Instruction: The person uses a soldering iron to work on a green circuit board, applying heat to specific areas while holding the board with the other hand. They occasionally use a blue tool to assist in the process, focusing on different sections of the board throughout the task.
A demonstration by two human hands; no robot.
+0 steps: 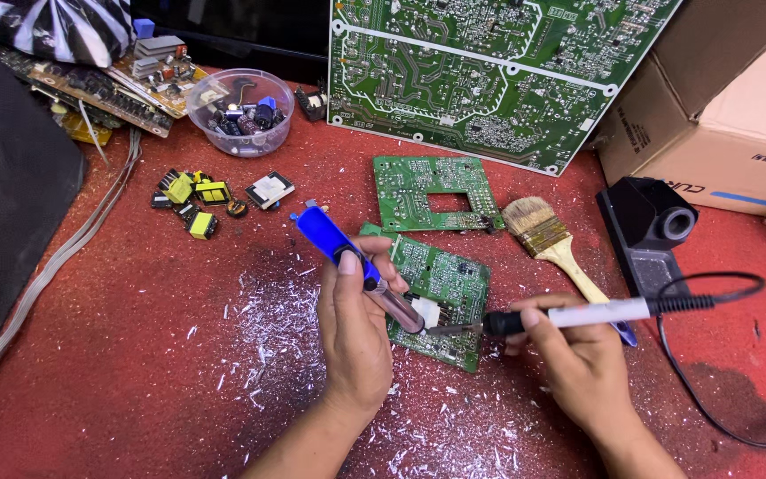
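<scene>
Three bare green circuit boards (pixel 436 191): one large at twelve o'clock, two small at centre. One paintbrush (pixel 547 239), one clear bowl (pixel 241 111) at eleven o'clock, two cardboard boxes (pixel 738 115) at two o'clock.

A red speckled work surface (pixel 135 372) carries 3 green circuit boards (pixel 443 297). A paintbrush (pixel 547 239), a clear plastic bowl (pixel 241 113) and white shavings (pixel 277 328) lie there too.

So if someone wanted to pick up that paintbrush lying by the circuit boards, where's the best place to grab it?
Probably by the pale wooden handle of the paintbrush, just below the bristles, coming from above. It lies flat on the red mat, and its lower end runs under the right hand and soldering iron, so the upper handle is the free part.
</scene>
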